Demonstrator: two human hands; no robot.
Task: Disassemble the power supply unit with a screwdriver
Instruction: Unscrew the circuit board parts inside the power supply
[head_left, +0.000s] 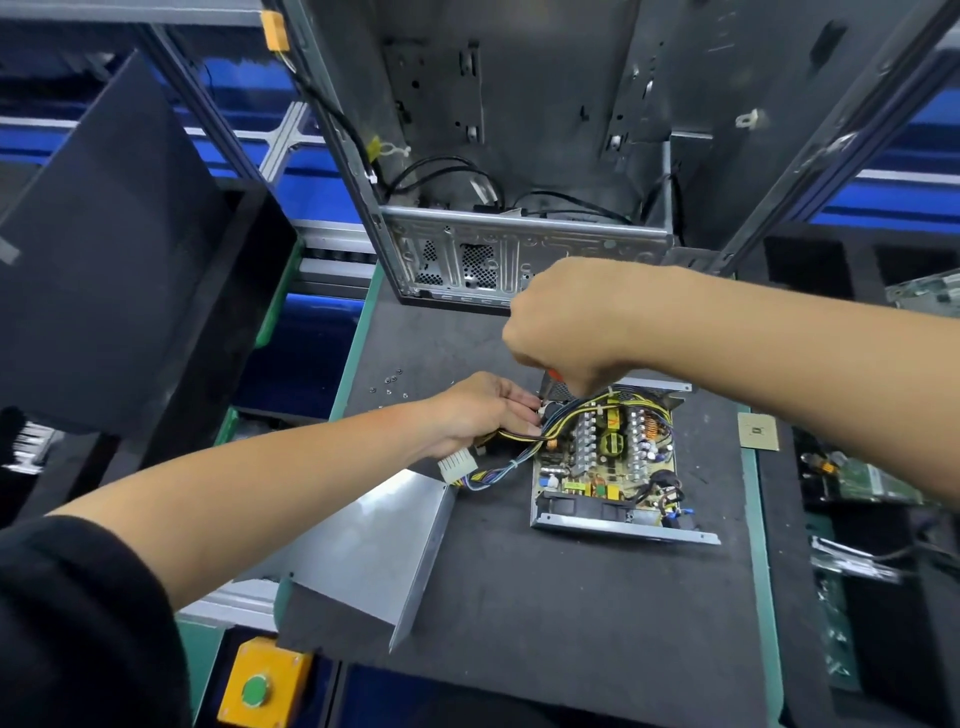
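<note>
An opened power supply unit (608, 462) lies on a dark work mat (571, 623) in front of an empty computer case (519, 156), its circuit board bare. The removed metal cover (374, 551) rests just left of the unit. The left hand (478, 410) pinches the cable bundle (519, 447) at the unit's left edge. The right hand (566, 322) is fisted around a screwdriver (553, 375) above the unit's far-left corner. The unit looks stiff and fairly heavy — its board fragile, so the steel frame is likely the safest hold.
</note>
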